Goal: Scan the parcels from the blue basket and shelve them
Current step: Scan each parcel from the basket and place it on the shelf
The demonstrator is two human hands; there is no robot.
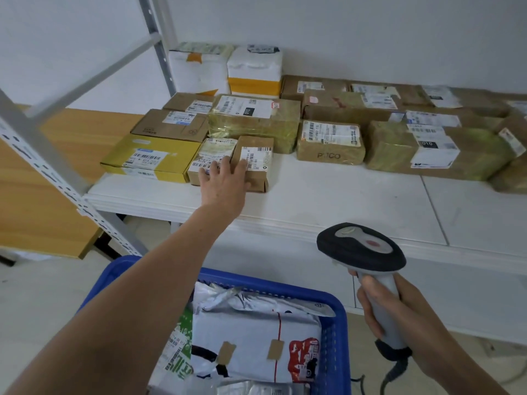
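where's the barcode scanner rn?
Head view, lower right: the barcode scanner is held in the right hand, just right of the blue basket and in front of the white shelf edge.

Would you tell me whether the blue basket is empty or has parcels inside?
Not empty: the blue basket holds several soft mailer bags, piled close to its rim.
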